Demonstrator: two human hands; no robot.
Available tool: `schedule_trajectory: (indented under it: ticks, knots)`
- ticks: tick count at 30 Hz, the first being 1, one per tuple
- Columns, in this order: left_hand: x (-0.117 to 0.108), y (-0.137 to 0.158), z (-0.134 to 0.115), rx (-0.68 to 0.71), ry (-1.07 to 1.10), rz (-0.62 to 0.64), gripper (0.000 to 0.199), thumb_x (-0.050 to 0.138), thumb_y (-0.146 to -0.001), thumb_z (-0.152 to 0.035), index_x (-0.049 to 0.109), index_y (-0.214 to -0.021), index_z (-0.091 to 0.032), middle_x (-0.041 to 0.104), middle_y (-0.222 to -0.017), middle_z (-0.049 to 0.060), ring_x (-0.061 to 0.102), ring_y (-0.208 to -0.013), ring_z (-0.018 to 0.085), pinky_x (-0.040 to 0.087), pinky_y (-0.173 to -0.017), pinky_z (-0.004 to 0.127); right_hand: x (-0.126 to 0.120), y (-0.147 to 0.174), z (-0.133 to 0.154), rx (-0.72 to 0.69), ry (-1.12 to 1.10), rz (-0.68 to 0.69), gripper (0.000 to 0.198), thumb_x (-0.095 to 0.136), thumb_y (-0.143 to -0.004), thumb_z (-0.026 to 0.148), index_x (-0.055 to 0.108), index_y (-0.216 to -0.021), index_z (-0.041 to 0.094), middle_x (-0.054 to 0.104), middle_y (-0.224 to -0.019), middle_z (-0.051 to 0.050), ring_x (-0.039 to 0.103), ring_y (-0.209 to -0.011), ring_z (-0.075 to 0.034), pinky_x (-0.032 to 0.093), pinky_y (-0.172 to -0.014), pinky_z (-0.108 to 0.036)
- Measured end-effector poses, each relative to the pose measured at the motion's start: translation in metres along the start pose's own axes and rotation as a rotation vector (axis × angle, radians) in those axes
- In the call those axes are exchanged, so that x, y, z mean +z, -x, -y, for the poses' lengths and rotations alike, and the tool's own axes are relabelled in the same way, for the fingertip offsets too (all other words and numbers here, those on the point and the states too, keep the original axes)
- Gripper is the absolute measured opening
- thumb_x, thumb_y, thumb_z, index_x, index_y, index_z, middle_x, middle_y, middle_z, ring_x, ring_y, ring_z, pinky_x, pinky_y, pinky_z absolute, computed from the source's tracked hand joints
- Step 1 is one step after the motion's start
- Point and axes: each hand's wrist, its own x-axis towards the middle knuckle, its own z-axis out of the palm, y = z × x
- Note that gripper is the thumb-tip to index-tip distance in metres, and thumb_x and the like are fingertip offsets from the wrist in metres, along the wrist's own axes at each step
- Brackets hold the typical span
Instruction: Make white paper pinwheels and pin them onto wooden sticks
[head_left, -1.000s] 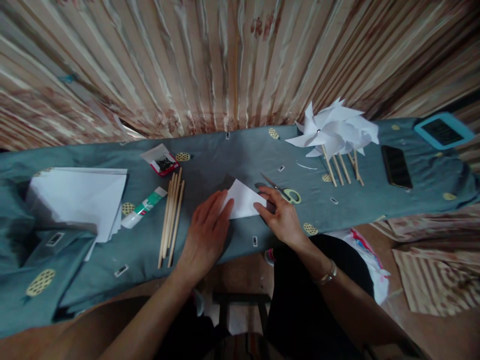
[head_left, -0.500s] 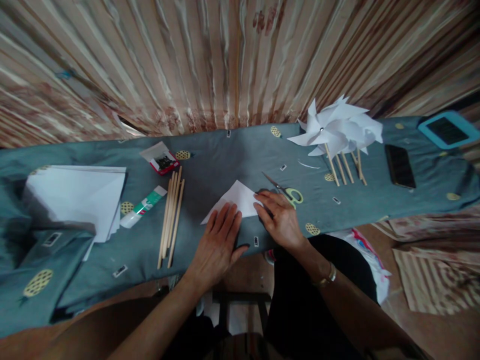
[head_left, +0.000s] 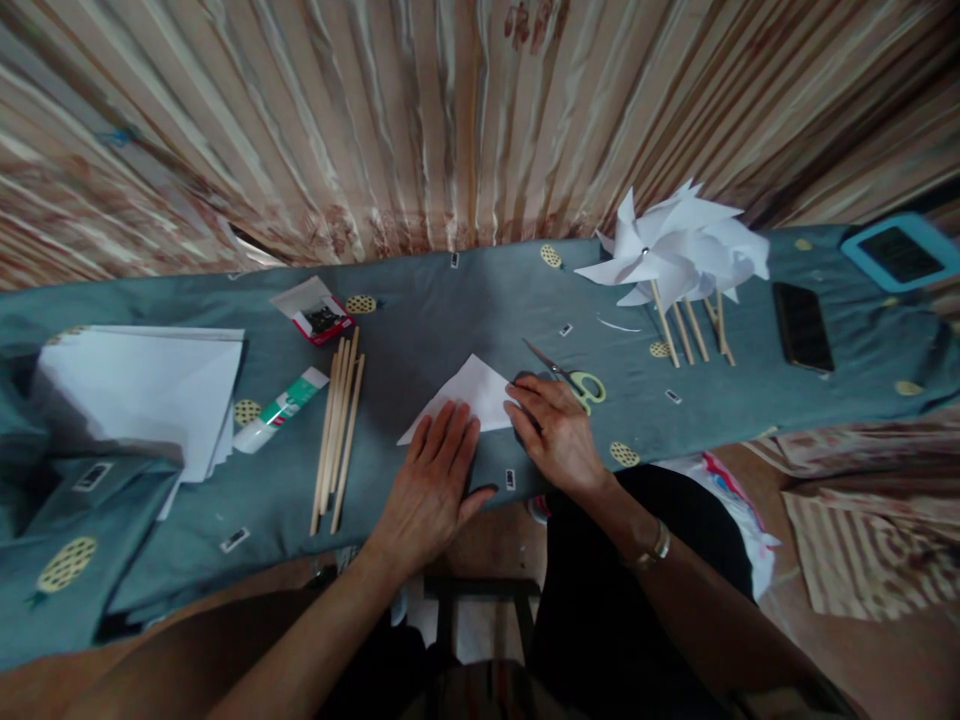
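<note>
A white sheet of paper [head_left: 474, 386], folded into a triangle, lies on the cloth in front of me with its peak pointing away. My left hand [head_left: 435, 475] rests flat on its lower left part, fingers stretched out and thumb apart. At the right corner, my right hand [head_left: 559, 430] has its fingers bent and closes thumb and fingertips on the paper; that corner is hidden. Just beyond the right hand lie scissors with green handles [head_left: 576, 385], blades pointing to the far left.
Left of the paper lie wooden sticks [head_left: 339, 430], a glue stick [head_left: 281, 410], an open red box of small dark pieces [head_left: 322, 318] and stacked white paper [head_left: 142, 390]. Paper pinwheels [head_left: 675, 250], a phone [head_left: 802, 325] and a blue-framed tablet [head_left: 900, 252] are at the right. A curtain [head_left: 420, 120] hangs behind.
Both hands keep their places on the folded paper. The view has shifted slightly, and the things on the left sit a little farther left in it.
</note>
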Motion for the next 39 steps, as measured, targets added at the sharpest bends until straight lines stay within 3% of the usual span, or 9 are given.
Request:
schedule_trajectory:
  ticks: [11,18,27,34,39]
  knots:
    - [0.005,0.001,0.002,0.005,0.014,0.006,0.074,0.046,-0.094,-0.059,0.042,-0.143,-0.004,0.042,-0.152,0.024,0.033,-0.145,0.039,0.032,-0.115,0.057,0.014,0.003,0.012,0.032,0.014,-0.002,0.048,0.060,-0.090,0.047,0.061,-0.121,0.011,0.055,-0.139,-0.021,0.052,-0.126,-0.034,0.044,-0.106,-0.053]
    - [0.005,0.001,0.002,0.016,-0.029,0.017,0.075,0.043,-0.095,-0.059,0.043,-0.143,-0.002,0.041,-0.152,0.025,0.032,-0.145,0.039,0.031,-0.117,0.055,0.016,0.007,0.011,0.073,0.026,0.025,0.047,0.060,-0.088,0.039,0.058,-0.125,0.010,0.052,-0.143,-0.020,0.049,-0.131,-0.034,0.041,-0.108,-0.052]
    - [0.006,0.001,0.005,0.032,-0.005,-0.006,0.075,0.042,-0.095,-0.059,0.041,-0.143,-0.001,0.041,-0.152,0.026,0.029,-0.146,0.039,0.030,-0.117,0.056,-0.009,0.026,-0.021,0.148,0.088,-0.014,0.043,0.055,-0.090,0.031,0.055,-0.129,0.013,0.051,-0.144,-0.018,0.049,-0.129,-0.033,0.039,-0.106,-0.053]
    - [0.006,0.004,0.004,-0.004,-0.014,-0.001,0.072,0.048,-0.094,-0.056,0.041,-0.145,-0.007,0.038,-0.155,0.024,0.027,-0.148,0.039,0.027,-0.118,0.058,-0.012,0.033,-0.033,0.171,0.045,-0.035,0.040,0.051,-0.090,0.025,0.056,-0.129,0.016,0.052,-0.143,-0.018,0.048,-0.129,-0.034,0.039,-0.105,-0.055]
    - [-0.001,0.021,0.011,-0.027,-0.029,0.013,0.069,0.051,-0.094,-0.054,0.043,-0.146,-0.010,0.035,-0.155,0.026,0.027,-0.147,0.041,0.034,-0.114,0.058,-0.011,0.034,-0.036,0.149,0.044,-0.042,0.040,0.050,-0.089,0.024,0.057,-0.127,0.014,0.052,-0.143,-0.019,0.049,-0.128,-0.034,0.040,-0.103,-0.054]
